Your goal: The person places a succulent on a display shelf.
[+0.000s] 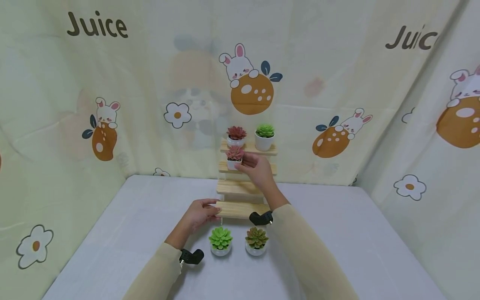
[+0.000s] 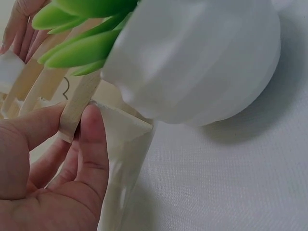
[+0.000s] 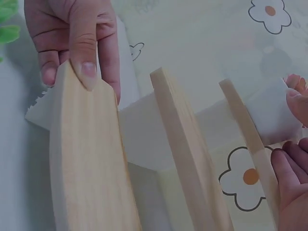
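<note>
Stand (image 1: pixel 237 187) sat on table (image 1: pixel 337 216); your L hand (image 1: pixel 200 215) pinched the L end of the bottom shelf (image 1: pixel 241 210), thumb on top, prob. to stop tipping. Your R hand (image 1: pixel 259 170) gripped the small square pot (image 1: pixel 231 164) by its R side, upright, at L part of 2nd shelf (image 1: pixel 222 167) from top; side grip likely left the base free to meet the board. Couldn't tell if the shelf bore its full wt. Contents: small square pot had a pink plant (image 1: pixel 235 152). Top shelf (image 1: pixel 249 148): L pot (image 1: pixel 232 143) w/ dark red plant (image 1: pixel 236 133), R pot (image 1: pixel 264 143) w/ green plant (image 1: pixel 265 130). Table, in front of stand: 2 white pots, apart, L one w/ bright green plant (image 1: pixel 220 237), R one w/ reddish-green plant (image 1: pixel 256 237).
</note>
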A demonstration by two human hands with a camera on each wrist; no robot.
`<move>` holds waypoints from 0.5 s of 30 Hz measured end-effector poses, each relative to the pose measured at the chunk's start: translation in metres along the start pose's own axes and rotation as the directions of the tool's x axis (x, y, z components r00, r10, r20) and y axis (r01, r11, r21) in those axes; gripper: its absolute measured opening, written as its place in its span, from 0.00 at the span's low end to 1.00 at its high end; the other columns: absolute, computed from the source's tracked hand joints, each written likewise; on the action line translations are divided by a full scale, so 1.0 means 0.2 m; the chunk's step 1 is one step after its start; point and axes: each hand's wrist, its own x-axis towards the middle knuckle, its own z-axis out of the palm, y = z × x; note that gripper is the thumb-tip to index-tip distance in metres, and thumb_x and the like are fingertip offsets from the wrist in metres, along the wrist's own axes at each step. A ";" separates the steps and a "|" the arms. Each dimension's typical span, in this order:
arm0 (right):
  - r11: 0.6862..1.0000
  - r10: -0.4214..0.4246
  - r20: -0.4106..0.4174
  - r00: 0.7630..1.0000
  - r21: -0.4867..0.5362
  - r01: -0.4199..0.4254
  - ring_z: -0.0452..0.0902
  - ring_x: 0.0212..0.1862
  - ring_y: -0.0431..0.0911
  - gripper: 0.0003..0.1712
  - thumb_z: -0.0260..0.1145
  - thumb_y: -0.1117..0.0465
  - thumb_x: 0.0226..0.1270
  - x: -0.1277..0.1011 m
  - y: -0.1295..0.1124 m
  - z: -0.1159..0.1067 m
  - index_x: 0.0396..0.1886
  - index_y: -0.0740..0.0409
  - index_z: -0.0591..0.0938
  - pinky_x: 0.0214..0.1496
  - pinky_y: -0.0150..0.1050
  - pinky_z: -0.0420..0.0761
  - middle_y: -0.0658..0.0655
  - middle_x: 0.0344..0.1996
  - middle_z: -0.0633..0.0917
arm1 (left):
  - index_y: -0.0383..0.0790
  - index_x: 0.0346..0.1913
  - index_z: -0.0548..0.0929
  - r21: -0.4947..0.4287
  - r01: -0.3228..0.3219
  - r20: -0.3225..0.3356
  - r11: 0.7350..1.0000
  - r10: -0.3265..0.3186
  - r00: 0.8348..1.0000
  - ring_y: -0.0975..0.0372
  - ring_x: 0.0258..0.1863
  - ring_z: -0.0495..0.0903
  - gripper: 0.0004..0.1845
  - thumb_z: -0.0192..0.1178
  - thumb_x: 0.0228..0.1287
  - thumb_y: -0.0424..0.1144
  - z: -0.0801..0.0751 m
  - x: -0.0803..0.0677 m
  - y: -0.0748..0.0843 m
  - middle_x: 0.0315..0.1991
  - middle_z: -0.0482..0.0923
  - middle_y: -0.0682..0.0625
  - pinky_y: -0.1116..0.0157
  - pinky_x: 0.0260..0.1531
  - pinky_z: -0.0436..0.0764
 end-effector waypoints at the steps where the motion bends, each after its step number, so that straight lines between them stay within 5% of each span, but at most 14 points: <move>1: 1.000 0.004 -0.001 1.000 0.003 -0.004 0.82 0.63 0.53 0.30 0.77 0.57 0.63 -0.01 0.00 -0.01 0.64 0.60 0.82 0.64 0.43 0.85 0.61 0.61 0.85 | 0.28 0.67 0.76 -0.002 -0.001 0.000 1.000 0.001 1.000 0.62 0.31 0.86 0.24 0.62 0.69 0.25 0.00 0.00 0.00 0.42 0.82 0.41 0.65 0.39 0.91; 8: 1.000 0.001 -0.018 1.000 0.029 -0.001 0.82 0.63 0.55 0.32 0.77 0.57 0.64 -0.10 0.01 -0.05 0.65 0.65 0.80 0.64 0.43 0.84 0.63 0.60 0.85 | 0.27 0.67 0.76 -0.002 -0.001 0.003 1.000 0.001 1.000 0.61 0.31 0.86 0.23 0.61 0.69 0.24 0.01 0.00 0.00 0.40 0.81 0.42 0.65 0.39 0.91; 15: 0.996 0.002 -0.011 1.000 0.089 -0.001 0.84 0.60 0.53 0.27 0.76 0.59 0.65 -0.22 0.05 -0.09 0.61 0.65 0.82 0.55 0.32 0.87 0.65 0.59 0.85 | 0.27 0.66 0.76 0.003 0.000 -0.007 1.000 0.000 1.000 0.61 0.30 0.85 0.23 0.62 0.69 0.24 0.01 0.00 0.00 0.40 0.81 0.43 0.65 0.38 0.91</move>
